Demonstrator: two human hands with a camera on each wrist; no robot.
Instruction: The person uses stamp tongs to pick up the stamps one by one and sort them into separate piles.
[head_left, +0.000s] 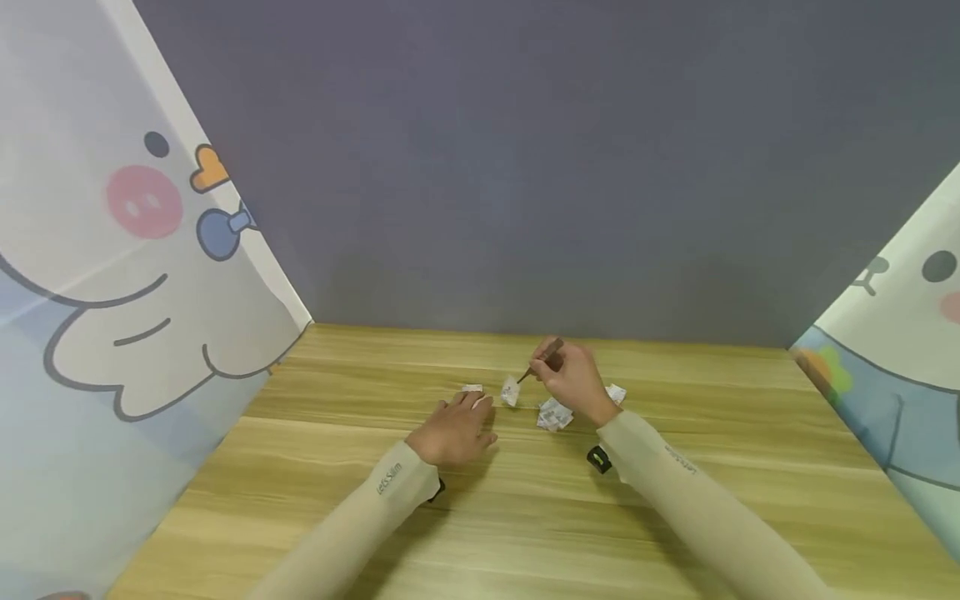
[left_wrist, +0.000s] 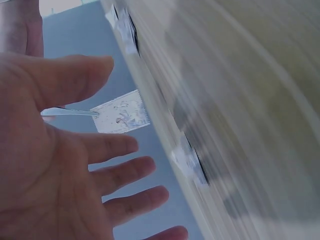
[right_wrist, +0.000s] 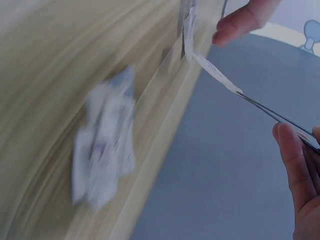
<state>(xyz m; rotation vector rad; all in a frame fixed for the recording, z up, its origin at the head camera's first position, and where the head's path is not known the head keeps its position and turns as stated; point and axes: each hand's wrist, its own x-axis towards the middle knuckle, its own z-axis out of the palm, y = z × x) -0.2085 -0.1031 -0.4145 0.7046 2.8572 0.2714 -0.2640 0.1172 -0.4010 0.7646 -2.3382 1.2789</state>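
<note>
My right hand [head_left: 576, 381] pinches a pair of tweezers [right_wrist: 270, 112] between thumb and fingers. At their tips hangs a single stamp [left_wrist: 121, 112], small and pale with perforated edges, held by one end above the table. My left hand [head_left: 456, 429] is palm down with its fingers spread apart, left of the stamp and holding nothing. Just beyond its fingertips lie some pale stamps [head_left: 472, 387], partly covered by the fingers. Below the right hand sits a loose pile of stamps [head_left: 555, 415], blurred in the right wrist view.
More stamps [head_left: 617, 393] lie to the right of the right wrist, partly hidden by it. The wood-grain table [head_left: 420, 358] meets a grey wall [head_left: 487, 167] at the back. Cartoon-printed panels [head_left: 187, 333] stand at both sides.
</note>
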